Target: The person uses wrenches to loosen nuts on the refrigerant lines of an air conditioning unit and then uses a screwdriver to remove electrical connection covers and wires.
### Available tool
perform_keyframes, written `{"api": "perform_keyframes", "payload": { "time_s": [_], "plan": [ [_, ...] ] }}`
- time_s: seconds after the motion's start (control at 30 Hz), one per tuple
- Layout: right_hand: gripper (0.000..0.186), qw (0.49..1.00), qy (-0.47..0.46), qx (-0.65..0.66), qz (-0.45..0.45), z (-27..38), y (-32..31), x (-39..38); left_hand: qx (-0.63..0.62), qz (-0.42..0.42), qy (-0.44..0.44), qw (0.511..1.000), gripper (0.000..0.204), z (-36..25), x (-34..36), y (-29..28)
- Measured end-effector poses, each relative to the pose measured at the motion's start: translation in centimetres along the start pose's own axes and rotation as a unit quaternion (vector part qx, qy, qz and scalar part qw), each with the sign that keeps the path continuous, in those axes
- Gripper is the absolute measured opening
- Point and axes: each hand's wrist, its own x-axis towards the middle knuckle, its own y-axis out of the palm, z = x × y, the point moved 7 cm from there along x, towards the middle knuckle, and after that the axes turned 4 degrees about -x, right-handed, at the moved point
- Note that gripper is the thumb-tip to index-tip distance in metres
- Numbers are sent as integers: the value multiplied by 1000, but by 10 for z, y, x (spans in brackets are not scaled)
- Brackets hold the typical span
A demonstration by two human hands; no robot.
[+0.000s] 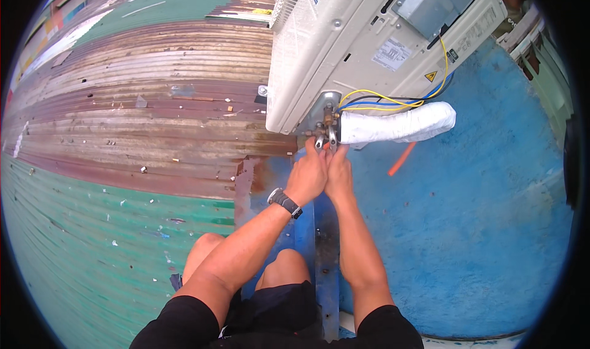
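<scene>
Knees (289, 266) crouch below both hands; left hand (307, 174) and right hand (338, 174), fingers curled, pinch the valve fittings (326, 131) at the outdoor unit's (369, 48) bottom edge. Blue wall (479, 226) spreads open rightward.

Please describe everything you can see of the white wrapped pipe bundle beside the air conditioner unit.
The white wrapped pipe bundle is a thick tube bound in white tape, slightly wrinkled. It lies nearly level, from the valve fittings at the outdoor unit out to the right, over the blue surface. Yellow, blue and black wires run along its top. Both hands work just beside its left end.
</scene>
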Motion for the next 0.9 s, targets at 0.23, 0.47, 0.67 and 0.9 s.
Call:
{"api": "perform_keyframes", "payload": {
  "time_s": [0.23,0.47,0.67,0.9],
  "plan": [
    [54,964,89,116,223,40,-45,-18,-1,-24,38,999,47,3,-5,1],
    [57,983,-17,-25,179,56,-74,-49,7,-30,30,999,47,2,-1,-5],
    [57,996,-82,17,-6,-15,-17,-56,-71,-20,36,997,49,1,1,4],
    [57,978,-163,-2,-131,-24,8,-23,-107,-18,-3,994,49,-3,-2,-5]
  ]
}}
